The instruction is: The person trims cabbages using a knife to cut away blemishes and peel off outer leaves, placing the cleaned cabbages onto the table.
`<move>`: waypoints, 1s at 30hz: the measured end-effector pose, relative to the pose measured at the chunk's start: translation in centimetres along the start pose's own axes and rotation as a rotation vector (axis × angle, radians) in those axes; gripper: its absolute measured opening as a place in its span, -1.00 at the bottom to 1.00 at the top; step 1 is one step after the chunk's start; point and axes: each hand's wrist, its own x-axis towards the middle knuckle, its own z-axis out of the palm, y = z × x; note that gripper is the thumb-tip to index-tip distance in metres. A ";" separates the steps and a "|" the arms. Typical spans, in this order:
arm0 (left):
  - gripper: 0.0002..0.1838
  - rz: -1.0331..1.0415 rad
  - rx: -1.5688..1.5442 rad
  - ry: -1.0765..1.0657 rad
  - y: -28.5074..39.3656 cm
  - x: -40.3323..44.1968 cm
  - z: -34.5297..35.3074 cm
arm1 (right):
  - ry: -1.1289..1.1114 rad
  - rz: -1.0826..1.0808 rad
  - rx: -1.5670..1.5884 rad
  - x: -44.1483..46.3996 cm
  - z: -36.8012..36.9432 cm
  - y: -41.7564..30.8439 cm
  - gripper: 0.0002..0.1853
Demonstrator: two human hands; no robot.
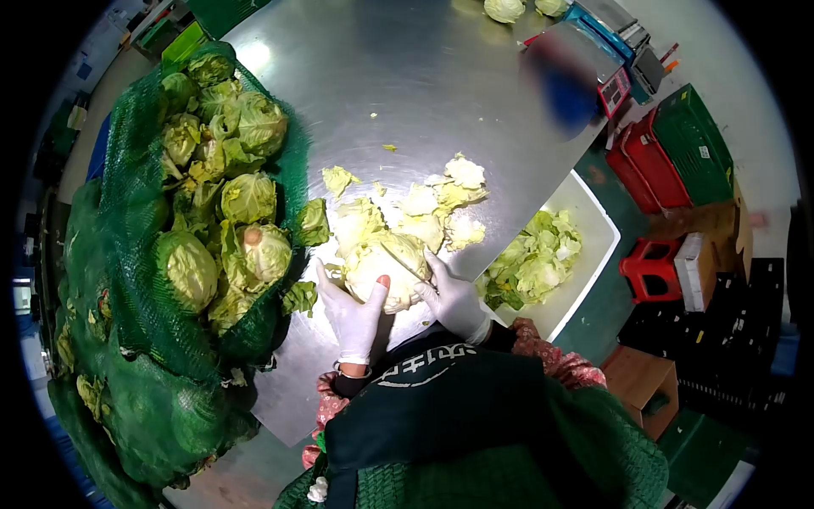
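Observation:
A pale cabbage [373, 265] sits on the metal table in front of my body, between my two gloved hands. My left hand [349, 312] is wrapped against its left side, the thumb on the near face; that thumb's tip pokes out of the white glove. On the right, my right hand [456, 304] grips the other side with its fingers against the cabbage. A thin dark line crosses the cabbage by my right fingers; I cannot tell what it is. Torn cabbage leaves [441, 199] lie just beyond the cabbage.
A green mesh sack [127, 246] full of cabbages stands open along the left edge. A white bin [600, 233] of loose leaves is at the table's right side. A scale [615, 89], red crates [649, 161] and a red stool [651, 267] stand farther right.

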 end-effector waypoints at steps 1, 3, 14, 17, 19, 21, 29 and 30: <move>0.17 0.224 0.242 0.091 -0.1 0.3 -0.2 | 0.013 -0.034 -0.007 0.1 0.1 -0.1 -0.39; 0.07 0.518 0.466 0.158 0.4 1.0 -0.6 | 0.002 -0.039 -0.034 0.0 0.0 -0.2 -0.39; -0.34 0.534 0.199 -0.200 -1.3 3.6 0.9 | 0.029 -0.103 -0.279 1.4 0.0 1.0 -0.56; -0.34 0.514 0.157 -0.176 -1.1 2.5 1.1 | 0.081 0.046 -0.048 1.9 1.0 3.2 -0.74; -0.33 0.492 0.120 -0.175 -1.3 2.2 1.0 | -0.059 0.274 0.086 2.6 0.9 3.8 -0.69; -0.32 0.507 0.112 -0.176 -1.7 1.6 0.7 | 0.018 0.241 0.074 3.6 1.2 5.4 -0.64; -0.29 0.526 -0.006 -0.157 -5.5 0.3 -2.3 | -0.121 0.524 0.202 5.5 1.0 8.7 -0.48; -0.28 0.516 -0.055 -0.157 -6.1 -0.1 -2.9 | -0.123 0.542 0.185 5.1 1.3 8.6 -0.46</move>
